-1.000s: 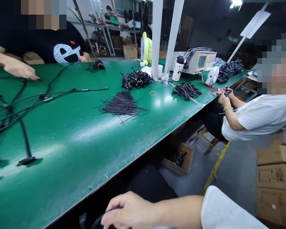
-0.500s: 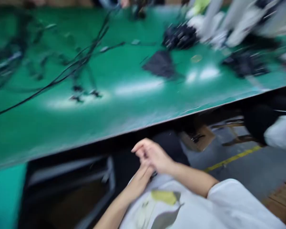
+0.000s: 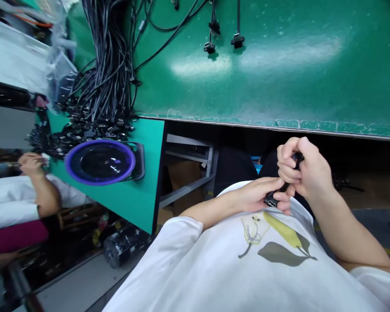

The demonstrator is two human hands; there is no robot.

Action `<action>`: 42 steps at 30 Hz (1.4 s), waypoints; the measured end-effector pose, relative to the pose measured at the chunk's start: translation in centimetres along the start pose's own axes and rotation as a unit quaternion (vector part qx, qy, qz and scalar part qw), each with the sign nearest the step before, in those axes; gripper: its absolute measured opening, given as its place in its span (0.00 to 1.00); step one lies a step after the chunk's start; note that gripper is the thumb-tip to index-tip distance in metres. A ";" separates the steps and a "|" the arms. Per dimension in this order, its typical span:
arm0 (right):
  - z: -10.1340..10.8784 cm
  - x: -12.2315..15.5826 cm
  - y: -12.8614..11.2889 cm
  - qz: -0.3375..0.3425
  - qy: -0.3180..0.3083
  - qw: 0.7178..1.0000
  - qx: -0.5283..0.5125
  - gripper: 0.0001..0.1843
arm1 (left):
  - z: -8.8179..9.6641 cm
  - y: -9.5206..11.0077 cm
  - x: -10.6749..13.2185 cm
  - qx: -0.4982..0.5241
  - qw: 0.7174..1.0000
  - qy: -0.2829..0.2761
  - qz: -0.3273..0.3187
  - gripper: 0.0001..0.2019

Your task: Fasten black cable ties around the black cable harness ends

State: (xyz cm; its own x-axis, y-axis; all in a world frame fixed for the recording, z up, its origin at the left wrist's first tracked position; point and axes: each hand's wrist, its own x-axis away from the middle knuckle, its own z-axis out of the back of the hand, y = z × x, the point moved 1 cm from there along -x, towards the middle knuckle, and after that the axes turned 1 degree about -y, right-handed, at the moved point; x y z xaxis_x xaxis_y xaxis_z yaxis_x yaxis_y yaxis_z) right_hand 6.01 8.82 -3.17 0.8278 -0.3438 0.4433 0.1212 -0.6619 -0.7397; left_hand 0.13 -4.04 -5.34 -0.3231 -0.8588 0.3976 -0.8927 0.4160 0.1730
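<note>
Below the green workbench (image 3: 279, 78), left hand (image 3: 258, 196) and right hand (image 3: 303, 171) both grip a black cable connector (image 3: 273, 199); the cable bundle (image 3: 107, 73) lies untouched.

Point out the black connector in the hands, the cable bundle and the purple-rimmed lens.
black connector (image 3: 271, 200), head view, its lower end.
cable bundle (image 3: 107, 65), head view, mid-strands.
purple-rimmed lens (image 3: 100, 162), head view, dark glass centre.

- Left hand (image 3: 258, 196) lies palm-down against the chest, forearm angled in from the lower left, fingers pinched together.
- Right hand (image 3: 303, 167) is fisted just above it, touching its fingertips, forearm running to the lower right.
</note>
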 end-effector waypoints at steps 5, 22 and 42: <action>0.6 -0.8 -1.0 0.006 0.042 0.999 -0.001 0.14 | 0.3 0.5 -0.9 0.052 0.998 -0.019 0.035 0.22; 20.5 -4.6 -21.6 0.301 0.397 0.547 0.673 0.20 | -0.5 4.3 0.7 -0.287 0.928 0.163 -0.172 0.24; 25.2 -6.5 -22.3 0.348 0.461 0.467 0.670 0.12 | -1.3 2.1 1.0 -0.199 0.947 0.147 -0.206 0.22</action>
State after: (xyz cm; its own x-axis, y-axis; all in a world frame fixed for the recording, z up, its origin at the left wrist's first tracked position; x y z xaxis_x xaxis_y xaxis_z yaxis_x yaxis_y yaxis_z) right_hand 11.72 42.58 -2.35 0.4098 -0.7146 -0.5669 0.7435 0.6218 -0.2463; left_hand -1.63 -3.64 -3.47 0.1805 -0.8770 0.4453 -0.7165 0.1929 0.6703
